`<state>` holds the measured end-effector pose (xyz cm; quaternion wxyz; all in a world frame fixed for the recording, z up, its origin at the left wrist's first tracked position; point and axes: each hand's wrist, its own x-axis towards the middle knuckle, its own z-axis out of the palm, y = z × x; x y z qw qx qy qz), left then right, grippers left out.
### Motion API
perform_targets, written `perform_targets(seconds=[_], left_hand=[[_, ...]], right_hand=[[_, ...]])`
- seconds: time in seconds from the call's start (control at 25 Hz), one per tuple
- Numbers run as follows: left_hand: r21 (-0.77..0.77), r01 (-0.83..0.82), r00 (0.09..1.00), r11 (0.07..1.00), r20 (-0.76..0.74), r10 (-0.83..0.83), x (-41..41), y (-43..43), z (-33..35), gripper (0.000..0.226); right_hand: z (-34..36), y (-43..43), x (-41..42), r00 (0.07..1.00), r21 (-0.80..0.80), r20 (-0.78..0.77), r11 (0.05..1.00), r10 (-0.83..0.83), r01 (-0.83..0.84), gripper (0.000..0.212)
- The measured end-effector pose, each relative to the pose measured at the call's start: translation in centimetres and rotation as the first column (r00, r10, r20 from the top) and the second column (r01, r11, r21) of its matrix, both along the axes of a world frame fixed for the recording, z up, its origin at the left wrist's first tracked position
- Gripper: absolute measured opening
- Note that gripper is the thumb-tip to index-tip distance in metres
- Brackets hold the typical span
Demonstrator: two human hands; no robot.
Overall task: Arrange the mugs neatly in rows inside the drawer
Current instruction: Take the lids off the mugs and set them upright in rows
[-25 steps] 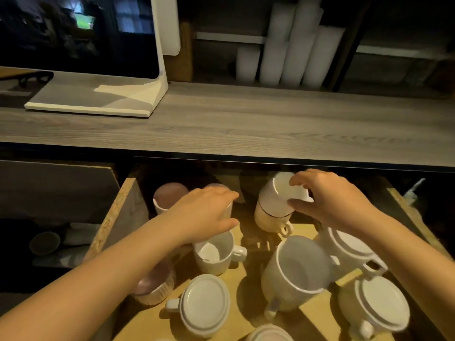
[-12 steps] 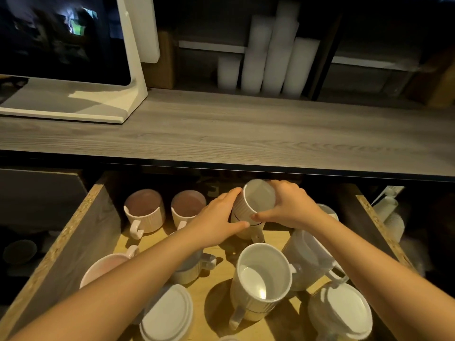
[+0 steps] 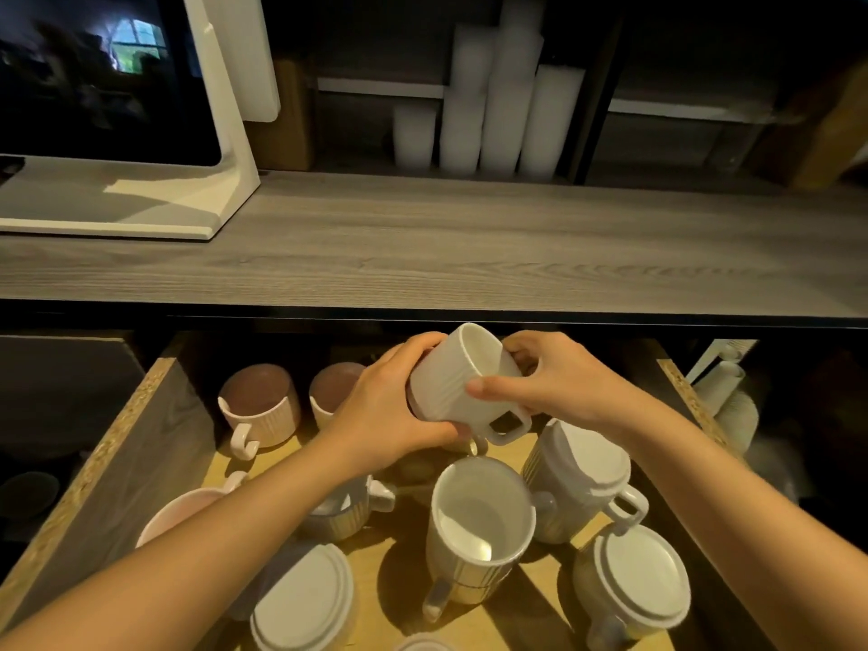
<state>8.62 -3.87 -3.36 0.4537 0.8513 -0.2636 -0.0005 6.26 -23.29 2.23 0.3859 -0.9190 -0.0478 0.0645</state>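
A white ribbed mug (image 3: 458, 378) is held tilted above the open wooden drawer (image 3: 117, 444), its mouth turned up and to the right, its handle low on the right. My left hand (image 3: 385, 406) wraps its left side and base. My right hand (image 3: 540, 382) grips its rim and right side. Two pink mugs (image 3: 258, 401) (image 3: 333, 387) stand upright in a row at the drawer's back left. A tall white mug (image 3: 479, 523) stands upright in the middle. Several white mugs sit upside down around it, such as the upturned mug (image 3: 634, 575) at the right.
A grey wood-grain counter (image 3: 469, 246) overhangs the drawer's back. A white-framed screen (image 3: 117, 110) stands on its left, and stacked white cups (image 3: 493, 110) at the back. A pink mug (image 3: 188, 505) lies under my left forearm. The drawer's right wall (image 3: 690, 397) is close to my right arm.
The white mug has come up off the drawer floor and tipped over toward the right. My left hand moved from a mug on the left to this mug, joining my right hand.
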Motion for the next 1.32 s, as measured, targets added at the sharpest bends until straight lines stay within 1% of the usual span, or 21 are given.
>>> perform_targets(seconds=[0.08, 0.12, 0.16, 0.24, 0.36, 0.44, 0.48, 0.56, 0.6, 0.68, 0.72, 0.8, 0.92, 1.0, 1.12, 1.16, 1.24, 1.32], left_hand=[[-0.027, 0.033, 0.999, 0.999, -0.011, -0.033, 0.0, 0.6, 1.0, 0.08], [-0.042, 0.06, 0.997, 0.997, -0.037, -0.062, 0.1, 0.8, 1.4, 0.078], [-0.061, 0.093, 0.993, 0.994, -0.069, -0.097, 0.1, 1.0, 1.8, 0.076], [-0.103, 0.172, 0.974, 0.98, -0.131, -0.184, 0.2, 0.9, 2.5, 0.075], [-0.15, 0.268, 0.932, 0.952, -0.209, -0.295, 0.3, 0.2, 3.2, 0.069], [-0.123, 0.29, 0.922, 0.949, -0.229, -0.312, 0.5, -0.1, 3.3, 0.066], [-0.075, 0.282, 0.931, 0.957, -0.218, -0.291, 0.7, -0.1, 3.4, 0.063], [0.09, 0.234, 0.961, 0.968, -0.171, -0.217, 1.2, 0.1, 3.2, 0.057], [0.205, 0.203, 0.974, 0.957, -0.145, -0.176, 1.4, 0.1, 3.0, 0.055], [0.431, 0.147, 0.988, 0.89, -0.105, -0.113, 1.7, 0.0, 2.2, 0.057], [0.508, 0.133, 0.99, 0.851, -0.1, -0.095, 1.8, -0.3, 1.6, 0.06], [0.602, 0.135, 0.99, 0.787, -0.107, -0.087, 2.5, -1.3, 0.3, 0.069], [0.678, 0.136, 0.991, 0.723, -0.108, -0.085, 4.3, -3.3, -2.0, 0.077], [0.705, 0.109, 0.994, 0.7, -0.097, -0.057, 5.3, -4.4, -3.1, 0.07], [0.7, 0.072, 0.997, 0.711, -0.07, -0.033, 5.9, -5.0, -3.5, 0.047], [0.693, 0.059, 0.998, 0.718, -0.055, -0.029, 6.0, -4.8, -3.5, 0.043], [0.684, 0.045, 0.999, 0.728, -0.031, -0.032, 6.0, -4.1, -3.4, 0.043], [0.686, 0.041, 0.999, 0.726, -0.019, -0.039, 6.0, -3.0, -3.3, 0.048]], right_hand=[[1.0, -0.9, -0.4, 0.989, 0.033, -0.085, 0.992, 0.123, -0.121, 0.079], [1.4, -1.4, -0.5, 0.978, 0.031, -0.104, 0.983, 0.184, -0.181, 0.089], [1.8, -1.8, -0.6, 0.967, 0.037, -0.099, 0.972, 0.235, -0.233, 0.095], [2.3, -2.2, -0.7, 0.951, 0.062, -0.043, 0.95, 0.308, -0.305, 0.093], [3.0, -2.2, -0.6, 0.934, -0.038, 0.065, 0.936, 0.351, -0.349, 0.078], [3.3, -2.4, -0.7, 0.944, -0.058, 0.104, 0.949, 0.314, -0.31, 0.074], [3.2, -2.7, -0.8, 0.954, -0.06, 0.121, 0.961, 0.274, -0.268, 0.073], [2.6, -3.3, -0.8, 0.975, -0.076, 0.169, 0.989, 0.141, -0.13, 0.073], [2.2, -3.5, -0.8, 0.979, -0.071, 0.193, 0.996, 0.064, -0.051, 0.074], [1.5, -3.7, -1.0, 0.972, -0.048, 0.224, 0.996, -0.066, 0.079, 0.075], [1.0, -3.6, -1.0, 0.965, -0.054, 0.238, 0.991, -0.107, 0.123, 0.074], [0.3, -3.4, -1.0, 0.954, -0.091, 0.255, 0.978, -0.16, 0.189, 0.074], [-0.8, -3.2, -0.9, 0.939, -0.115, 0.26, 0.959, -0.224, 0.26, 0.079], [-1.7, -3.3, -0.5, 0.935, -0.125, 0.253, 0.95, -0.247, 0.285, 0.083], [-2.7, -3.4, -0.2, 0.938, -0.126, 0.229, 0.948, -0.259, 0.293, 0.087], [-2.9, -3.3, -0.2, 0.939, -0.13, 0.222, 0.947, -0.262, 0.295, 0.088], [-3.1, -3.1, 0.0, 0.944, -0.144, 0.203, 0.946, -0.258, 0.29, 0.087], [-3.2, -2.8, 0.2, 0.957, -0.181, 0.18, 0.949, -0.227, 0.259, 0.086]])
